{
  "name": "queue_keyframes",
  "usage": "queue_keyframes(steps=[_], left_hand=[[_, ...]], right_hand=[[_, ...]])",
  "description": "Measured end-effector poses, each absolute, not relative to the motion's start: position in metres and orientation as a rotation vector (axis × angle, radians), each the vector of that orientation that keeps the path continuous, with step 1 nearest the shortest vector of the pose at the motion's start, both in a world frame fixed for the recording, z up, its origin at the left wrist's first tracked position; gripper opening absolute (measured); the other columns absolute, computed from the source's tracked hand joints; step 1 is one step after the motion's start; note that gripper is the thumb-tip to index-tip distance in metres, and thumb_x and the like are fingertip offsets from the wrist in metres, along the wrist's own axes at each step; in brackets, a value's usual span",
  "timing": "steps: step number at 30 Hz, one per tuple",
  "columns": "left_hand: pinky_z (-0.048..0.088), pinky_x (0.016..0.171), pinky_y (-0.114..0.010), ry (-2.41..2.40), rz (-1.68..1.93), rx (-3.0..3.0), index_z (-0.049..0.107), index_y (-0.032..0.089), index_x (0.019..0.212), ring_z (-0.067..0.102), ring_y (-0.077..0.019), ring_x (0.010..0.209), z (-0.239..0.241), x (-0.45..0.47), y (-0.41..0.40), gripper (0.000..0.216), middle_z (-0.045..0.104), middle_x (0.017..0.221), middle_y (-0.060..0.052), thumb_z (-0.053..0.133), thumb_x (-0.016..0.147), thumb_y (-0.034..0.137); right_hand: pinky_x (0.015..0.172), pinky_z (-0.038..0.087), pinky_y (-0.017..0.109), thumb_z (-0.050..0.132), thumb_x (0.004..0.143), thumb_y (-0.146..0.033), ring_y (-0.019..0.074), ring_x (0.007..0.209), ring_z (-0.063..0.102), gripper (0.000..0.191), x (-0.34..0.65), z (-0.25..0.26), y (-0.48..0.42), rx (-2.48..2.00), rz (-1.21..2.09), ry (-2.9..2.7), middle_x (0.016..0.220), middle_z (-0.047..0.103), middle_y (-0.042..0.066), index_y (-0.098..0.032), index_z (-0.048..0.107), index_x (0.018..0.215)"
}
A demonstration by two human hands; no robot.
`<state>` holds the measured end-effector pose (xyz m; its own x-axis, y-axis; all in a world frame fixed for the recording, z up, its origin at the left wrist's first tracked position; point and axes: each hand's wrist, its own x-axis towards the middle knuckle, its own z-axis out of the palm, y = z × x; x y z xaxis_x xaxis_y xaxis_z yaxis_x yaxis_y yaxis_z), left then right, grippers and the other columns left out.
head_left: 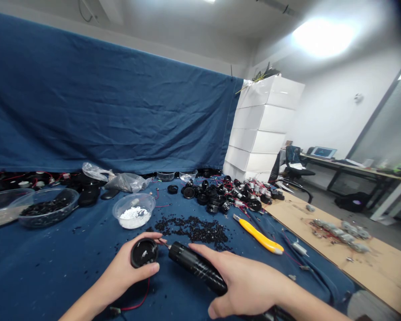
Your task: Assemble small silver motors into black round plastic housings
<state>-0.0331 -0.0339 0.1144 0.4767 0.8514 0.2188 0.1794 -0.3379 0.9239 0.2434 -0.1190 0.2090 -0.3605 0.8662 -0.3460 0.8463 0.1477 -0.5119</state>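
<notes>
My left hand (128, 261) is closed around a round black plastic housing (144, 252), its hollow side turned toward me. A red wire (142, 303) trails below it to a small connector on the blue cloth. My right hand (240, 278) grips a black cylindrical electric screwdriver (197, 266), index finger laid along its body. The bit points left, at the housing's right side by my left fingertips; whether it touches a screw I cannot tell. Just beyond my hands, many tiny black pieces (197, 229) lie scattered on the cloth.
A clear bowl (120, 209) holds small white parts; another bowl (70, 200) holds black ones. Black housings and wired motors (217, 194) are heaped at the back. A yellow utility knife (260, 235) lies to the right, before a wooden board (381, 267) with motors. White boxes (254, 133) stand behind.
</notes>
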Motion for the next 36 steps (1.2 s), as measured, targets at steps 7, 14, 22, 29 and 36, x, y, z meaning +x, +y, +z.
queue_keyframes(steps=[7,14,22,29,36], left_hand=[[0.043,0.105,-0.04,0.897,0.889,1.822,0.059,0.024,0.121,0.063,-0.0313,0.117,0.115,-0.034,-0.034,0.052,0.071,0.121,-0.007,0.075,0.075,0.041],[0.042,0.106,-0.043,0.898,0.862,1.837,0.058,0.024,0.122,0.062,-0.0323,0.119,0.116,-0.033,-0.035,0.053,0.07,0.123,-0.008,0.075,0.075,0.041],[0.041,0.107,-0.043,0.909,0.858,1.847,0.057,0.025,0.124,0.06,-0.0329,0.121,0.117,-0.032,-0.037,0.055,0.068,0.127,-0.009,0.075,0.075,0.041],[0.044,0.104,-0.039,0.881,0.851,1.864,0.051,0.026,0.13,0.062,-0.0299,0.117,0.12,-0.031,-0.041,0.063,0.067,0.126,-0.007,0.074,0.074,0.043],[0.05,0.088,-0.035,0.959,0.825,1.837,0.049,0.023,0.125,0.067,-0.0235,0.093,0.129,-0.023,-0.053,0.058,0.071,0.106,-0.004,0.074,0.074,0.031]], right_hand=[[0.093,0.048,0.046,0.082,0.062,-0.045,0.0354,0.113,0.06,0.111,0.244,0.207,-0.119,-1.751,1.002,-2.349,0.128,0.06,0.014,-0.037,0.022,0.155],[0.094,0.046,0.045,0.082,0.063,-0.044,0.0341,0.115,0.059,0.111,0.245,0.206,-0.118,-1.761,1.016,-2.348,0.13,0.058,0.015,-0.037,0.021,0.156],[0.095,0.047,0.046,0.082,0.062,-0.044,0.0352,0.116,0.059,0.111,0.246,0.205,-0.118,-1.737,1.006,-2.354,0.131,0.058,0.016,-0.036,0.022,0.155],[0.098,0.046,0.045,0.081,0.063,-0.039,0.034,0.117,0.058,0.108,0.249,0.206,-0.12,-1.731,1.003,-2.342,0.132,0.059,0.012,-0.036,0.024,0.155],[0.099,0.047,0.037,0.08,0.066,-0.033,0.0293,0.116,0.06,0.104,0.257,0.217,-0.141,-1.796,1.039,-2.268,0.13,0.06,0.006,-0.039,0.025,0.154]])
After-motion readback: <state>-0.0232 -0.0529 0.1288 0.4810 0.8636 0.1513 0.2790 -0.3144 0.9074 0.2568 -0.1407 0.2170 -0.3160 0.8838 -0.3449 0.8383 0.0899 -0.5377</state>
